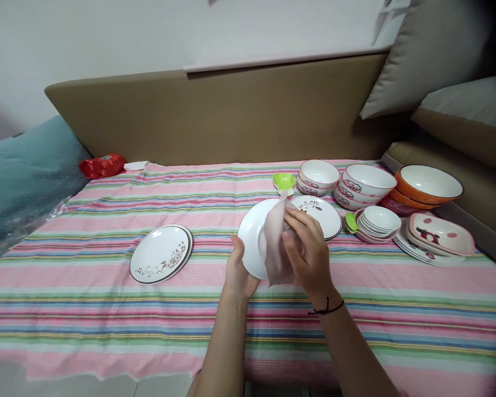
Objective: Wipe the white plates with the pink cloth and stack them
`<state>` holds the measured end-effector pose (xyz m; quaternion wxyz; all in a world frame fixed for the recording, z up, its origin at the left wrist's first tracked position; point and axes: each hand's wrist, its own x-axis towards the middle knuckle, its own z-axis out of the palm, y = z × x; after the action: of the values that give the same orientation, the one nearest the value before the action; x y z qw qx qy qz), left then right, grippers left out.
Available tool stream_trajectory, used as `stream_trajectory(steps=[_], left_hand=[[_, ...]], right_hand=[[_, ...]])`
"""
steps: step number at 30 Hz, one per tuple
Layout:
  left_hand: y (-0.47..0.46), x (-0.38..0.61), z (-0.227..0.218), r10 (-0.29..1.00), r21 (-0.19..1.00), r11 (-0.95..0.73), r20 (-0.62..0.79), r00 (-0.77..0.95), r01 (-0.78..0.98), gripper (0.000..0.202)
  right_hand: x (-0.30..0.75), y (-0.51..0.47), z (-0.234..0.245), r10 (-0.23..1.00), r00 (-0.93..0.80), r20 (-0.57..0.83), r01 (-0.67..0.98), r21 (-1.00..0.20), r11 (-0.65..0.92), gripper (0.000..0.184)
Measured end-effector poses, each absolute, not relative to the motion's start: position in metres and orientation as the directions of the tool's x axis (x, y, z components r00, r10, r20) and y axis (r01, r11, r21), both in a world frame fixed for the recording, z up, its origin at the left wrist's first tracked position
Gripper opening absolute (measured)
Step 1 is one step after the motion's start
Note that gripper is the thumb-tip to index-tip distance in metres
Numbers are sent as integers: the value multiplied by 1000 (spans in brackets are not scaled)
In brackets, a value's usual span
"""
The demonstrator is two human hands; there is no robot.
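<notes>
My left hand (240,271) grips a white plate (253,234) by its lower left edge, thumb at the rim, and the plate is tilted up over the cloth. Across the plate's right side lies a pale pink wiping cloth (276,242). My right hand (308,251) presses that cloth against the plate, its fingers closed on the fabric. Behind the held plate, floral plates (324,216) rest on the striped tablecloth (215,314). To the left sit stacked floral plates (159,251) with dark rims.
Stacked bowls (319,172) and more bowls (370,179) stand at the back right, near orange bowls (430,184). Small white dishes (380,220) and pink bear-patterned dishes (438,234) sit in front. A green leaf-shaped dish (284,181) and a red packet (103,165) lie farther back.
</notes>
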<state>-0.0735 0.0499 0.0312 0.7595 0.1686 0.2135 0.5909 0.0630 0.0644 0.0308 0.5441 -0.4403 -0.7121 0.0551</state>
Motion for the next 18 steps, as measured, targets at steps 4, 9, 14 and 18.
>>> stream_trajectory(steps=[4, 9, 14, 18], left_hand=[[48, -75, 32, 963, 551, 266, -123, 239, -791, 67], [47, -75, 31, 964, 564, 263, -113, 242, -783, 70], [46, -73, 27, 937, 567, 344, -151, 316, -748, 71], [47, -69, 25, 938, 537, 346, -183, 294, -769, 68]], right_hand=[[66, 63, 38, 632, -164, 757, 485, -497, 720, 32], [66, 62, 40, 615, -91, 783, 476, -509, 717, 31], [56, 60, 39, 655, 106, 748, 652, -550, 523, 35], [47, 56, 41, 691, -55, 721, 643, -504, 577, 41]])
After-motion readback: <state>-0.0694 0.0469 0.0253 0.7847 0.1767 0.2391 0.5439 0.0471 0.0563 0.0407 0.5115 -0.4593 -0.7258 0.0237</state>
